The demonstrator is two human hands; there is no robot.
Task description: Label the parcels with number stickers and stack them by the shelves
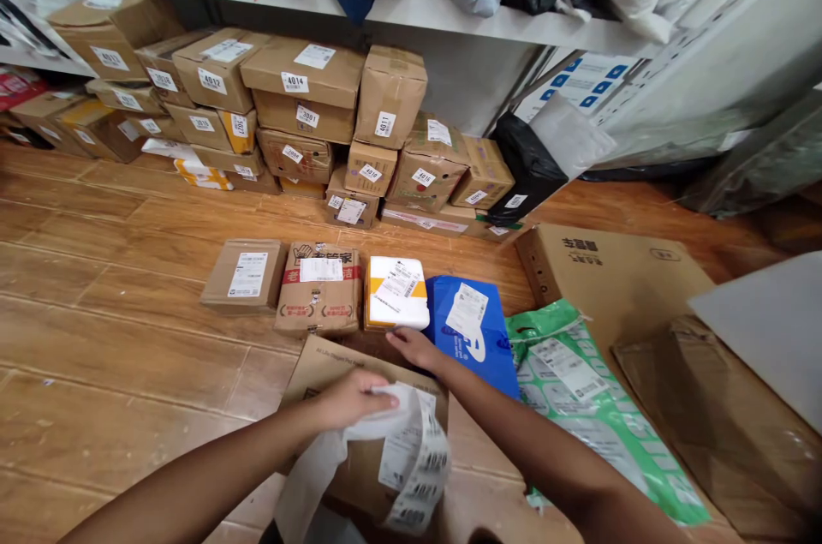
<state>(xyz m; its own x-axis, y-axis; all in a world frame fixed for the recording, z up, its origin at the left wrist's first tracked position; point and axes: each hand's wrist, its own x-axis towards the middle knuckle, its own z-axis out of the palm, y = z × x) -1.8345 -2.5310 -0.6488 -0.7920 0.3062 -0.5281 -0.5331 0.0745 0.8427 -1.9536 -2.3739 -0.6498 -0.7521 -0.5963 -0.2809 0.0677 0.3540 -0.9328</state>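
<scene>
My left hand (360, 398) is closed around a strip of printed number labels (424, 475), which loops down with its backing paper. Beneath it lies a brown carton (314, 373) with a white shipping label. My right hand (411, 347) is stretched to the near edge of a white and yellow parcel (402, 291), its fingertips at the parcel's front side; their undersides are hidden. Left of that parcel sit a carton with a red band (318, 295) and a plain brown box (244, 278). To its right is a blue parcel (488, 304).
Labelled cartons (301, 90) are stacked along the wall under a white shelf (308, 0) full of bagged parcels. On the right lie a green plastic parcel (578, 373) and a large flat carton (616, 261). Wooden flooring (116, 313) extends to the left.
</scene>
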